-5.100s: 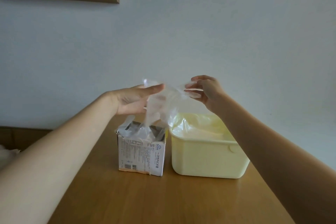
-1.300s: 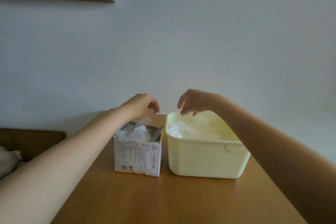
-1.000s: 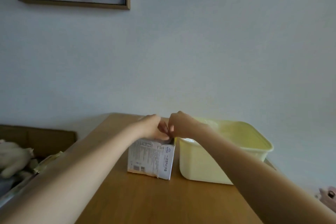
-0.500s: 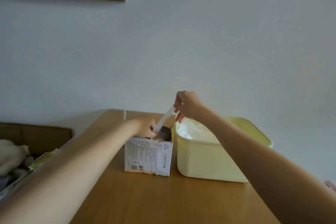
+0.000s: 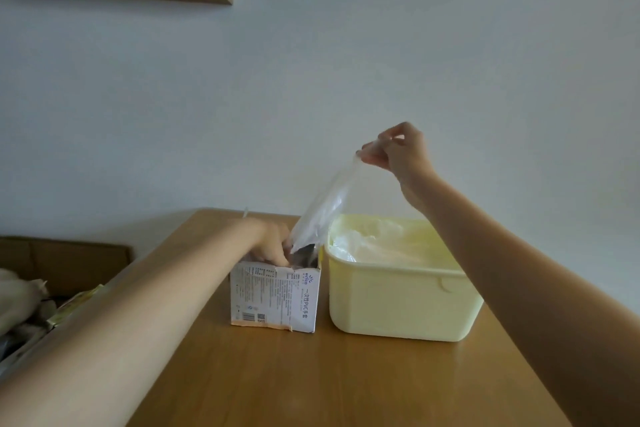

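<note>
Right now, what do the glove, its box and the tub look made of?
glove: thin clear plastic film, probably; translucent, limp, creased.
box: printed cardboard, matte; ragged torn top edge.
tub: pale yellow moulded plastic, smooth satin; rounded corners, moulded rim.

We pinch a clear plastic glove (image 5: 325, 208) in our right hand (image 5: 398, 152), lifting it from the cardboard box (image 5: 273, 295); our left hand (image 5: 273, 243) grips the box's torn rim, beside the yellow tub (image 5: 398, 302).

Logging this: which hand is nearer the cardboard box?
Left. The left hand holds the cardboard box at its top; the right hand is raised above, pinching a plastic glove.
</note>
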A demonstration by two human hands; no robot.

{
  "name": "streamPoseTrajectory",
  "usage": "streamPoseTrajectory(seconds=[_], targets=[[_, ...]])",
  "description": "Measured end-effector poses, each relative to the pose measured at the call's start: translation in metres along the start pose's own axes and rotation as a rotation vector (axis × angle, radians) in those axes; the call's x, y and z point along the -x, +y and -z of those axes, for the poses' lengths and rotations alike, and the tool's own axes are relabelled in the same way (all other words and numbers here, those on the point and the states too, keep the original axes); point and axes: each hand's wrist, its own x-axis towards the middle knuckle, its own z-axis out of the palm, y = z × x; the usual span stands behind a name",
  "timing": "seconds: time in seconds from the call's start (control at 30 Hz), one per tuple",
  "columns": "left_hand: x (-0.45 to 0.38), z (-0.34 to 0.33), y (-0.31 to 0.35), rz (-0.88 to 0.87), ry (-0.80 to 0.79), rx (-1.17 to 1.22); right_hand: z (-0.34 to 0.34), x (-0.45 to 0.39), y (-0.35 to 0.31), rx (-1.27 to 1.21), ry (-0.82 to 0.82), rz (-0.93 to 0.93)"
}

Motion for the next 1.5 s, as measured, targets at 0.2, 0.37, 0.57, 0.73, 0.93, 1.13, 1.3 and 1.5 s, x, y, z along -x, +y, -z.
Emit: streamPoseTrajectory(seconds=[0.2,0.37,0.57,0.73,0.93,1.13,1.3,1.5], targets=[[0.039,0.039,0.009,-0.186,-0.031,0.482,0.011,-0.005,-0.025,-0.013,0.032,0.02],[0.044,0.052,0.021,-0.459,0.006,1.074,0.004,-0.001,-0.031,0.09,-0.011,0.066],[0.028,0.037,0.071,-0.386,0.206,0.904,0.005,0.01,-0.034,-0.04,-0.128,0.018],[0.017,0.034,0.091,-0.375,0.382,0.948,0.015,0.019,-0.037,-0.164,-0.321,-0.085],[0.008,0.041,0.077,-0.246,0.653,1.155,0.053,0.016,-0.022,0.346,-0.323,-0.235],[0.002,0.037,0.071,-0.166,0.755,1.205,0.054,0.024,-0.003,0.141,-0.305,-0.344],[0.01,0.021,0.056,-0.121,0.491,1.014,0.047,0.014,-0.011,-0.076,0.027,-0.212],[0.018,0.045,0.049,-0.096,0.898,1.245,0.029,0.005,-0.018,0.523,0.038,0.214]])
